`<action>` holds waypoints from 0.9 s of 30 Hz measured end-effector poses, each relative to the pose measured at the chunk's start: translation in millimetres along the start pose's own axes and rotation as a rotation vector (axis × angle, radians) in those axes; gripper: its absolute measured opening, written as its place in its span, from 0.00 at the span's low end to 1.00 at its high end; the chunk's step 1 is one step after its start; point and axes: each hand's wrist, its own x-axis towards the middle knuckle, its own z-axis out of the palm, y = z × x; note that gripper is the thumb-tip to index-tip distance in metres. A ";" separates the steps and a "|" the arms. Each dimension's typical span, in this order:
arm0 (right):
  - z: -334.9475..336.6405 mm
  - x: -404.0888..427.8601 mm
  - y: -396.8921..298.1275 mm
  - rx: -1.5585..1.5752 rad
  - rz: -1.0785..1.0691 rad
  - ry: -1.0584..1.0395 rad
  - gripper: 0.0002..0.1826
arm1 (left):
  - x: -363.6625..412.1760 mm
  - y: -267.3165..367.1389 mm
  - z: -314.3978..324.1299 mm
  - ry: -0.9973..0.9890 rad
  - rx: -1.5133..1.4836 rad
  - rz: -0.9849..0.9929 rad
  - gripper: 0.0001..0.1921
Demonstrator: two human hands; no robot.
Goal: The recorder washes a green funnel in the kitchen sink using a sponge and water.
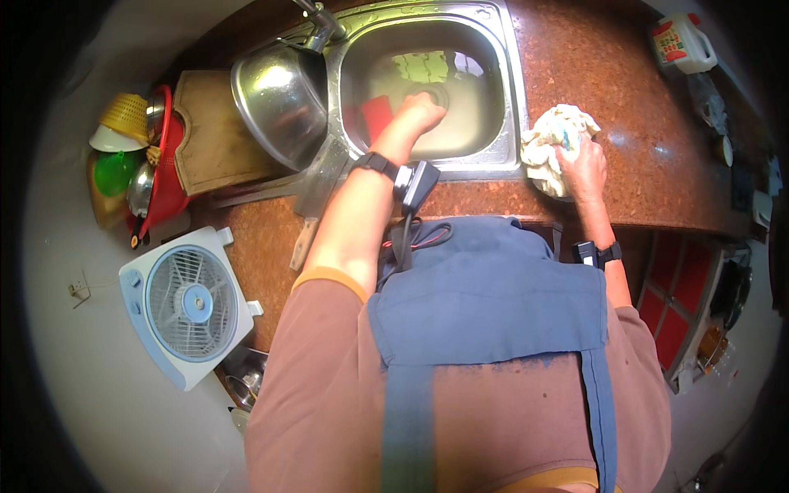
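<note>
My left hand (424,112) reaches into the stainless steel sink (515,123), over the drain area. Its fingers are curled down and largely hidden, so I cannot tell whether they hold anything. Cloudy water (465,120) stands in the basin, with a flat red object (376,117) beside my left wrist. To the right of the sink, my right hand (582,166) grips a crumpled cream cloth (548,145) with a blue-green patch on the countertop (616,92).
A large metal basin (277,105) leans beside the faucet (323,28), against a wooden cutting board (216,129). A cleaver (320,175) lies near my left forearm. Farther left are a red basket (169,185) of kitchenware and a box fan (194,302). A white jug (681,46) stands back right.
</note>
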 end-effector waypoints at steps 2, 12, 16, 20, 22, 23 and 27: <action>-0.7 3.5 -1.4 -0.001 -0.001 -0.010 0.32 | 29.2 -12.4 2.9 0.003 0.046 -0.163 0.21; -1.1 -0.1 -8.5 -0.028 0.082 0.047 0.30 | 55.9 -57.6 30.6 -0.257 0.320 -0.189 0.24; -2.7 -0.4 -16.9 -0.038 0.066 0.031 0.30 | 44.7 -40.7 23.2 -0.254 0.149 0.091 0.22; 5.5 -3.6 -3.2 -0.055 0.079 0.070 0.30 | -14.3 -36.1 -18.5 -0.047 0.052 0.376 0.23; 2.8 -3.6 -4.6 -0.047 0.078 0.051 0.30 | -50.4 -52.3 -45.3 0.066 0.027 0.367 0.22; 3.2 -2.7 -5.3 -0.037 0.074 0.024 0.30 | -67.3 -62.8 -56.6 0.106 0.031 0.317 0.21; 0.5 -3.4 -4.0 -0.050 0.087 0.029 0.29 | -125.2 -121.0 -69.8 0.377 0.247 0.187 0.15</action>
